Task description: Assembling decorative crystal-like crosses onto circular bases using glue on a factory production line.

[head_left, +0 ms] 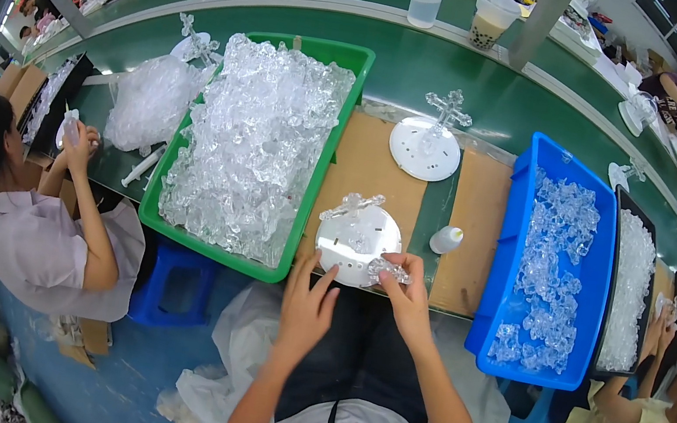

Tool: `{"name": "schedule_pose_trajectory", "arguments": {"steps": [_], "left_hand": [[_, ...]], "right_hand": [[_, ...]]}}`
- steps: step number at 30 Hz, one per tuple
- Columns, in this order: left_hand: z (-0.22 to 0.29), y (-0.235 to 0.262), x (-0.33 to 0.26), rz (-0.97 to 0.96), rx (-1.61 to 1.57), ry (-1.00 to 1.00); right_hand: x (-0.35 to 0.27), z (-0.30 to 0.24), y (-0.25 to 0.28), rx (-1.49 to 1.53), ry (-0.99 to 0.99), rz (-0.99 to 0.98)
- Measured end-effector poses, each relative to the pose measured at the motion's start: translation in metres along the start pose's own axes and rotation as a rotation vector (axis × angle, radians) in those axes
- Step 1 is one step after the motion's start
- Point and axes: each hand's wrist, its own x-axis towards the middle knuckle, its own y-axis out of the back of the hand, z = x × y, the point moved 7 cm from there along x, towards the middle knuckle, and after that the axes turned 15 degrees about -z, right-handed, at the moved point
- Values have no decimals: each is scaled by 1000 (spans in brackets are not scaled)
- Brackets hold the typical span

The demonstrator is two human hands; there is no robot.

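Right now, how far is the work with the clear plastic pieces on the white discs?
One white disc with an upright clear cross stands finished-looking on the bench. In hand: the left hand steadies a second white disc, while the right hand presses a clear piece at its edge. Much seems left: the green bin and the blue bin hold many clear pieces.

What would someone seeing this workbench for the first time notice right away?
Probably the green bin left of centre, heaped with clear plastic pieces, and the blue bin at right holding more. Between them, the left hand steadies a white round disc at the bench edge while the right hand pinches a clear piece at its rim. Behind, a clear cross stands upright on another white disc.
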Motion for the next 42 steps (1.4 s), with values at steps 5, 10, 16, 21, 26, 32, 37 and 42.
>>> {"name": "schedule_pose_trajectory", "arguments": {"steps": [5,10,16,21,26,32,37,42], "left_hand": [[8,-18,-2,-51,175,-26],[31,-32,-4,13,99,-64],[14,-28,3,223,73,-356],[22,-28,-7,311,140,-288],[29,-35,18,243,269,-98],[16,-40,18,263,174,-138],[10,-39,14,325,80,-136],[11,-38,12,311,108,-130]], "right_hand": [[-4,-13,-2,-290,17,-37],[12,-42,-16,-578,86,128],[1,-46,-35,-1015,215,146],[16,-46,-21,-718,81,146],[31,-46,-2,-329,89,175],[41,-34,-9,-546,-47,86],[50,-41,-29,-667,-38,51],[52,-42,-38,-807,1,39]]}}
